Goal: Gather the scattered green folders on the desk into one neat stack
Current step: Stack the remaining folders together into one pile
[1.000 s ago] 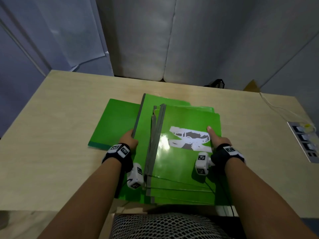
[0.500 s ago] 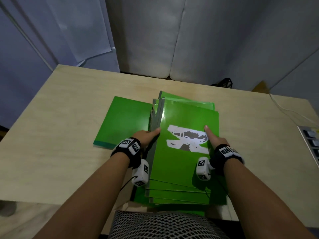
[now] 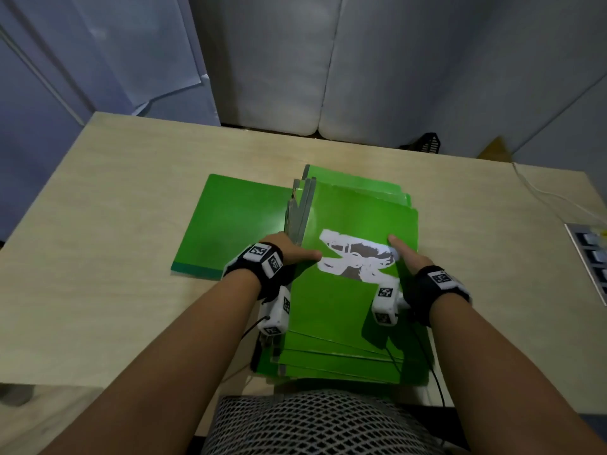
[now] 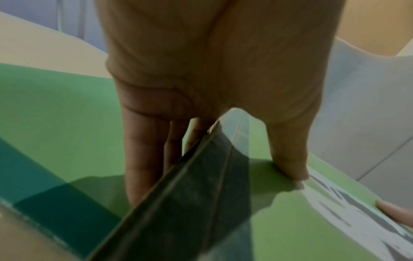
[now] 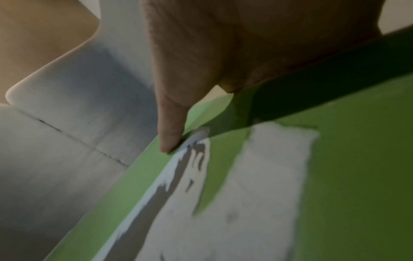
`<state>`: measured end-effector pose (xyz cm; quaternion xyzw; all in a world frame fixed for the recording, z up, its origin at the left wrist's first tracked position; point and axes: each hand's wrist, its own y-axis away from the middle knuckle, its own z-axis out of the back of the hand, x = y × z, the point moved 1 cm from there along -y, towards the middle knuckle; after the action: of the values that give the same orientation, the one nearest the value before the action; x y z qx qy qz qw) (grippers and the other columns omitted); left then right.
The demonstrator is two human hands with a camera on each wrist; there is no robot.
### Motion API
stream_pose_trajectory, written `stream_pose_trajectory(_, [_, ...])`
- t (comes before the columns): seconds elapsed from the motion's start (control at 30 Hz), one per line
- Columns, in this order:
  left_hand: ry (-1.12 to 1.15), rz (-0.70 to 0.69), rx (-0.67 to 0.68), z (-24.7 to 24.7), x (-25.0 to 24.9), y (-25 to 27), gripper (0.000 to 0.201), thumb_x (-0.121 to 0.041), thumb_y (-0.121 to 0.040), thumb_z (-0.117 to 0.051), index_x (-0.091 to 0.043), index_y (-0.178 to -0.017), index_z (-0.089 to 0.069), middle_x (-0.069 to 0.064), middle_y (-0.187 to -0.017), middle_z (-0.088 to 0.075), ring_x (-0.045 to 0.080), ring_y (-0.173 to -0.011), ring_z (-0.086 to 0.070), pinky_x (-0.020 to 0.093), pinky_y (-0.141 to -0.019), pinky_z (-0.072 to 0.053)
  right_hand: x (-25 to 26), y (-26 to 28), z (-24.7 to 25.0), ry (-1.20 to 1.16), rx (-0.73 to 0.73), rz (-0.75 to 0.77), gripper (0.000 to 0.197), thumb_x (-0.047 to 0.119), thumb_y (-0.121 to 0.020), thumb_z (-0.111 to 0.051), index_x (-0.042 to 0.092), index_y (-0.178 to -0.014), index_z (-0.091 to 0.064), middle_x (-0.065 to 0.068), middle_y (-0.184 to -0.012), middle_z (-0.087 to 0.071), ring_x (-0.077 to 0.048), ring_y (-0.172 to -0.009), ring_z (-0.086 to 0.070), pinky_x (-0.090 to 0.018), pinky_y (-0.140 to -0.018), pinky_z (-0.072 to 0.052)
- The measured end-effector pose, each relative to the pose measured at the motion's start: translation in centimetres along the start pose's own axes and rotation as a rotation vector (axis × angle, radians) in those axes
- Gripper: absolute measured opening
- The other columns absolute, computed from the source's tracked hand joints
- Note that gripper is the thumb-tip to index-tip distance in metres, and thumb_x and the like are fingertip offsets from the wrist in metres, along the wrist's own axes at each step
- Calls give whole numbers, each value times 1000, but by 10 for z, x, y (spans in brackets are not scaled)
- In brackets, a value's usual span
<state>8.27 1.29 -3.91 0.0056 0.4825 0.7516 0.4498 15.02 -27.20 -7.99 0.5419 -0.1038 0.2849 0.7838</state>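
A stack of several green folders [image 3: 341,310] lies mid-desk, grey spines [image 3: 300,208] to the left, its near end past the desk's front edge. The top folder [image 5: 348,176] carries a torn white label [image 3: 356,257]. My left hand [image 3: 289,249] grips the stack's spine side: thumb [image 4: 288,159] on the top cover, fingers [image 4: 143,159] down beside and under the spines [image 4: 190,194]. My right hand [image 3: 409,259] holds the right edge, thumb [image 5: 172,123] on top, fingers hidden underneath. One single green folder [image 3: 230,224] lies flat to the left, partly under the stack.
The pale wooden desk [image 3: 98,257] spreads around the folders. A power strip [image 3: 591,257] with a white cable [image 3: 542,192] sits at the right edge. White padded panels stand behind. A mesh-patterned surface [image 3: 312,421] lies right below the stack's near end.
My left hand pushed the wide lower folder rightward into the stack, and its thumb came up onto the top cover. The spines now sit closer together. The right hand kept its hold.
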Motion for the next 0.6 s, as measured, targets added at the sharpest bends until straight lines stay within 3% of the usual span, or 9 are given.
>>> stream_pose_trajectory(0.07, [-43,16,-8,1,-3,0,103,-75,-66,-64,-8,-141,-40,13,-136,-52,31,-115,-57,36,-92,-52,0,12,2,-87,100,-70,123,74,-34,-84,19,-137,-46,-18,-137,-52,-42,-98,-65,-62,-81,-52])
stream_pose_trajectory(0.13, [-95,30,-8,4,-6,2,98,-75,-70,-60,-7,-138,-43,13,-132,-54,29,-109,-57,31,-84,-49,1,32,2,-139,182,-101,109,61,-49,-87,19,-139,-41,-19,-137,-51,-41,-90,-68,-59,-70,-55])
stream_pose_trajectory(0.2, [-121,40,-4,6,-5,3,95,-76,-73,-54,-6,-136,-45,12,-129,-53,28,-108,-55,31,-83,-46,-3,28,4,-121,196,-112,113,58,-42,-90,20,-138,-42,-19,-136,-51,-44,-91,-68,-62,-76,-52])
stream_pose_trajectory(0.33, [-185,64,-58,7,5,5,102,-87,-68,-42,-9,-133,-54,15,-149,-39,33,-135,-40,41,-108,-40,-20,-18,12,-58,103,-102,120,69,-19,-88,20,-123,-53,-14,-131,-54,-43,-103,-63,-63,-93,-46])
stream_pose_trajectory(0.43, [112,62,-76,11,17,18,87,-76,-77,-48,-13,-137,-52,13,-143,-48,33,-129,-47,43,-106,-42,-23,-34,14,-60,49,-94,132,74,-17,-84,17,-132,-51,-18,-130,-55,-44,-103,-62,-62,-96,-45])
stream_pose_trajectory(0.5, [301,183,-288,23,37,22,69,-64,-82,-55,-11,-126,-58,15,-128,-55,31,-109,-57,38,-94,-47,-16,-4,10,-10,42,-89,122,76,-24,-82,17,-127,-53,-20,-125,-57,-43,-102,-63,-60,-96,-46])
stream_pose_trajectory(0.53, [298,275,-427,31,51,25,57,-56,-84,-58,-8,-115,-61,18,-119,-54,30,-98,-57,37,-87,-45,-10,18,7,14,30,-84,106,75,-35,-81,15,-119,-56,-21,-115,-60,-42,-101,-64,-60,-97,-46])
stream_pose_trajectory(0.57, [295,378,-531,39,65,32,51,-48,-85,-60,-6,-114,-58,20,-123,-49,32,-101,-55,39,-90,-42,-6,32,6,11,35,-82,85,71,-51,-79,10,-106,-57,-21,-101,-61,-40,-100,-64,-58,-99,-45])
stream_pose_trajectory(0.6, [221,465,-532,43,80,38,55,-39,-85,-62,-5,-126,-49,22,-137,-41,36,-116,-49,45,-99,-38,-5,38,5,10,50,-79,71,66,-62,-75,6,-96,-57,-21,-92,-61,-39,-99,-64,-57,-99,-45])
